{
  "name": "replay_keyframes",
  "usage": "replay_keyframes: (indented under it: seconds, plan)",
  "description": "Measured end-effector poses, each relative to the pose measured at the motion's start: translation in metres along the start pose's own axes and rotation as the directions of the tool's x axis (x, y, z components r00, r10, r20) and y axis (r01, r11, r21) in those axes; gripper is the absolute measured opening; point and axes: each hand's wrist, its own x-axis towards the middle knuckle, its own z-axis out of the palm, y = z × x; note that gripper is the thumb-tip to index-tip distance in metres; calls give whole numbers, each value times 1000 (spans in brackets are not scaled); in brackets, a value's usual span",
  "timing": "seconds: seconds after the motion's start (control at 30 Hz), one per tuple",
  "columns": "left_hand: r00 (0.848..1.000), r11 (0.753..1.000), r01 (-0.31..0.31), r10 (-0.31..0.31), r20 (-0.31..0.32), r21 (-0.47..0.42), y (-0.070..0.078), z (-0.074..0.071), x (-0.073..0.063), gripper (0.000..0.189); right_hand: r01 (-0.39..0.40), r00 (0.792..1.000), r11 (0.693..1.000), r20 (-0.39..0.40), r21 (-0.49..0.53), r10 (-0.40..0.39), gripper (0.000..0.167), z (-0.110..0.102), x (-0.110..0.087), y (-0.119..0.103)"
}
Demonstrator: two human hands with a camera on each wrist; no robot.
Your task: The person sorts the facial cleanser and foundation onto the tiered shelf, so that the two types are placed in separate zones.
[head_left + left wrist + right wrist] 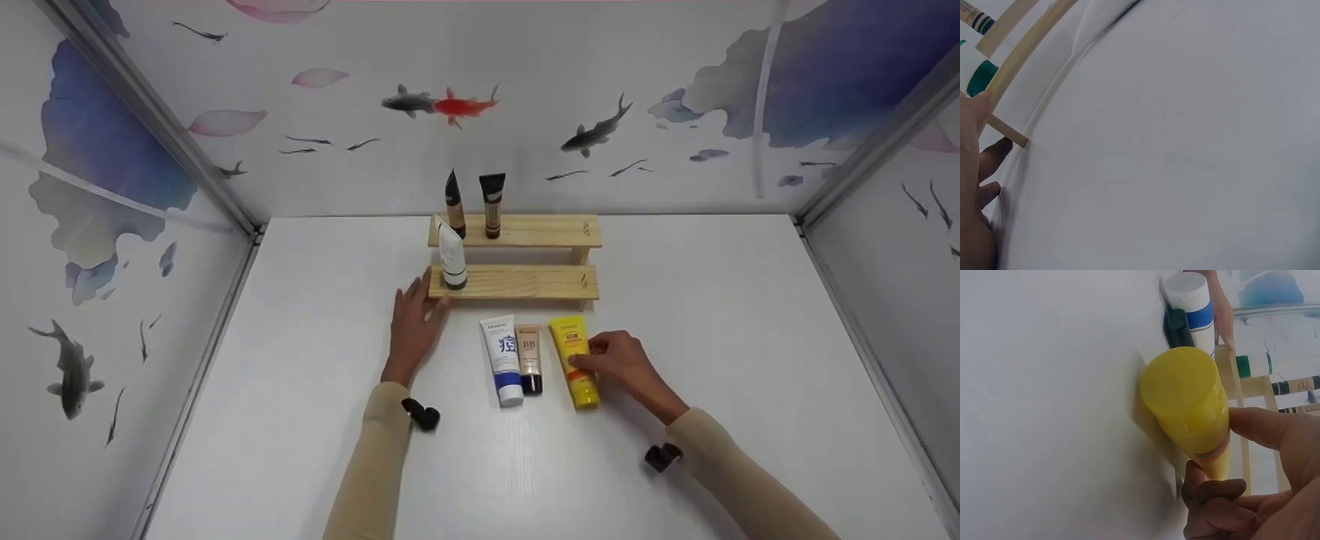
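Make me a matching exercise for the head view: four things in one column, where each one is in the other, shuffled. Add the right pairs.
Things
1. Yellow tube
2. White-and-blue tube
3. White tube
4. Left hand

Places
A. Standing cap-down on the lower shelf
B. Held by the right hand
C. At the left end of the lower shelf, fingers spread
D. Lying on the table, just left of the tan BB tube

Right pairs: 1-B, 2-D, 3-A, 4-C
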Motion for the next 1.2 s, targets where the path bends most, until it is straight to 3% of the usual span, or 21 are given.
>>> replay_keyframes:
  seconds: [0.4,0.7,1.2]
  plan:
    - [1000,1000,13,-13,2,8,0,-1,1,76,11,1000,988,-14,154,-9,67,-10,-13,4]
    - [999,999,48,-48,5,8,1,2,0,76,-5,1000,980,-26,199,10,68,-18,-13,5]
    - [1000,999,24,-24,-8,38,1,3,1,74,7,998,968,-59,250,8,69,-27,-5,-2]
